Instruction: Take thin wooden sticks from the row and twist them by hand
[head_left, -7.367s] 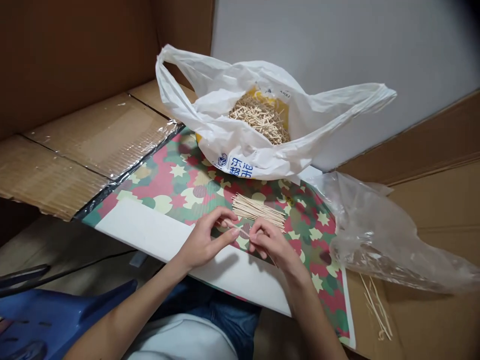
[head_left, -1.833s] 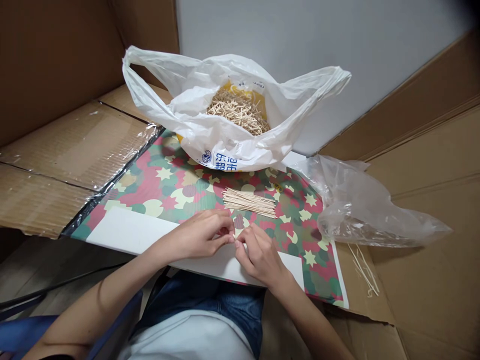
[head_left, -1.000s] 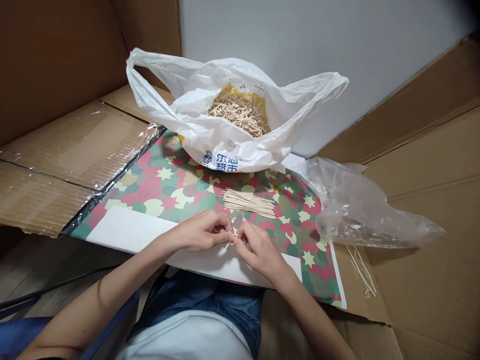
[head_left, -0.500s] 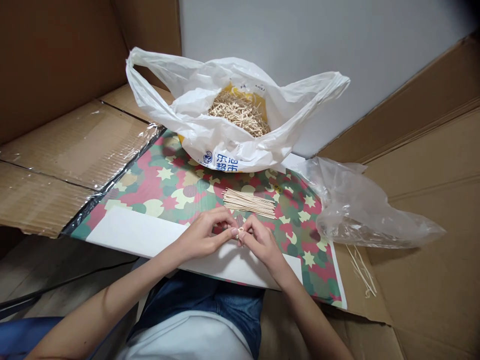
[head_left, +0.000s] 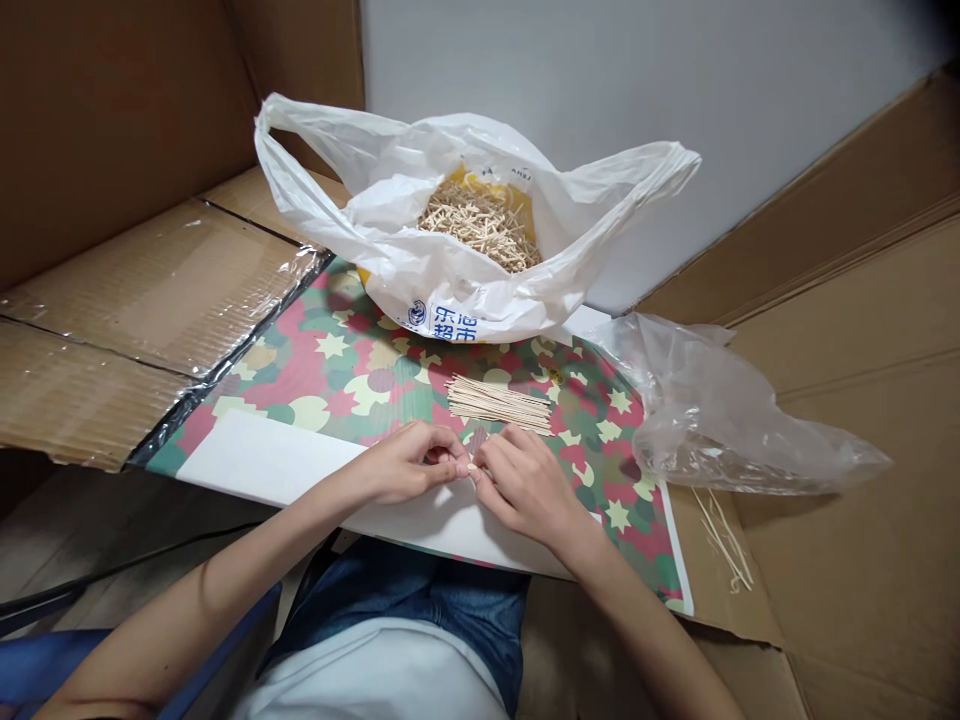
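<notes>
My left hand (head_left: 418,462) and my right hand (head_left: 526,482) meet fingertip to fingertip above the white strip at the board's near edge. Both are pinched closed on a small pale strand (head_left: 472,468); the fingers cover most of it. Just beyond them a bundle of thin pale strands (head_left: 499,404) lies flat, side by side, on the camouflage-patterned board (head_left: 300,375). Farther back stands a wide-mouthed white plastic bag (head_left: 600,235), holding a heap of small pale pieces (head_left: 480,225).
A crumpled clear plastic bag (head_left: 720,410) lies at the right, partly over the board. Below it, a few loose strands (head_left: 721,540) rest on cardboard. Cardboard panels (head_left: 862,430) stand at the sides, and a grey-white wall (head_left: 637,90) rises behind.
My right hand has turned so that its back shows more, with its fingers closing over the small strand. My left fingers have drawn closer together. The bag and bundle stay put.
</notes>
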